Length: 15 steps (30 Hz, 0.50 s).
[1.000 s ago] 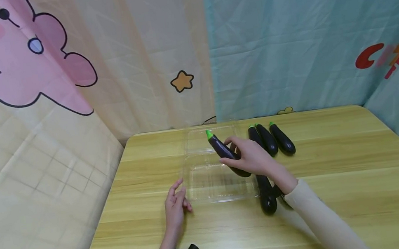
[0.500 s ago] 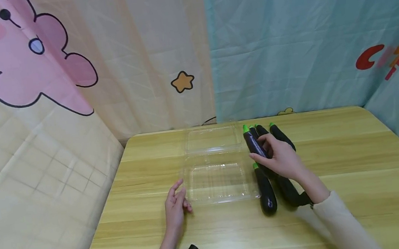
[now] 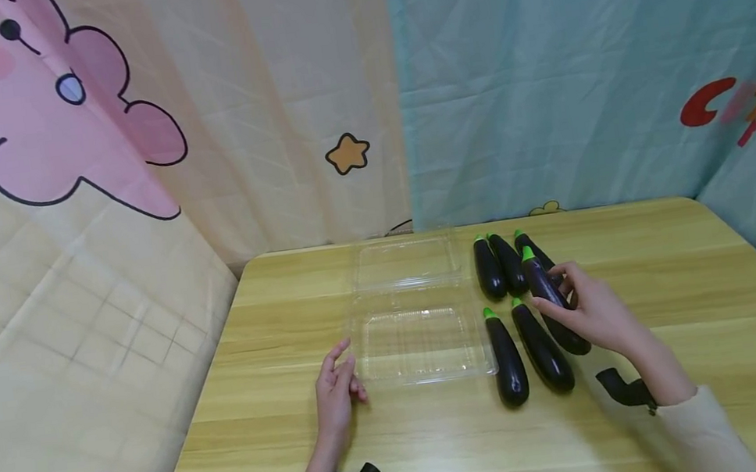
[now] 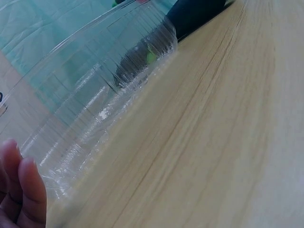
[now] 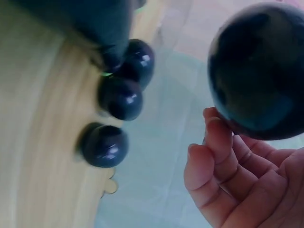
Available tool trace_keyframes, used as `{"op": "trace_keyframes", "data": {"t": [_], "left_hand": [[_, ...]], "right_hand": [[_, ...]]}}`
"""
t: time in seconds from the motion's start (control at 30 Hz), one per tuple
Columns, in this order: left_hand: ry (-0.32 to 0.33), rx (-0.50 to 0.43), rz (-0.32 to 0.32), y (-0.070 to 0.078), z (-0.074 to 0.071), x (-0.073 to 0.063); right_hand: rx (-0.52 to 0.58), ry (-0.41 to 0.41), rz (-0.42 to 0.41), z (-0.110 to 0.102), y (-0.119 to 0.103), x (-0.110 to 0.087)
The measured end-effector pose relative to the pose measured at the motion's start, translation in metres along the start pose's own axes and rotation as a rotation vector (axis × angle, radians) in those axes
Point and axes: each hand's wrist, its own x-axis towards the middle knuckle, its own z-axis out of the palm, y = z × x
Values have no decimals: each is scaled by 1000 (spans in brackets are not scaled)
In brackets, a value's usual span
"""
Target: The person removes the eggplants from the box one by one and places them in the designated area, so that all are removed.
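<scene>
My right hand holds a dark purple eggplant with a green stem end, pinched between thumb and fingers. It hangs above the right side of the group, stem pointing away. In the right wrist view its round end looms large over the fingers. Below and left lie two eggplants, a left one and a right one. My left hand rests with loosely bent fingers at the left edge of a clear plastic clamshell box, holding nothing. In the left wrist view, fingertips are right beside the box wall.
The box's raised or folded-back lid lies behind its base. Three more eggplants sit at the back, among them one beside the lid. Printed curtains close off the rear of the wooden table.
My right hand has carried its eggplant from over the clear box rightward, past the back eggplants, to the right side of the group. The left hand stays in place.
</scene>
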Motion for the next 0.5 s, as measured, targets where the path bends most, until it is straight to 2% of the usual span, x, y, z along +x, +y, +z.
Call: {"op": "trace_keyframes", "data": {"t": [0.5], "left_hand": [[3,10,11,-2,0,1]], "right_hand": [[-97,-94,69,7,35,-22]]}}
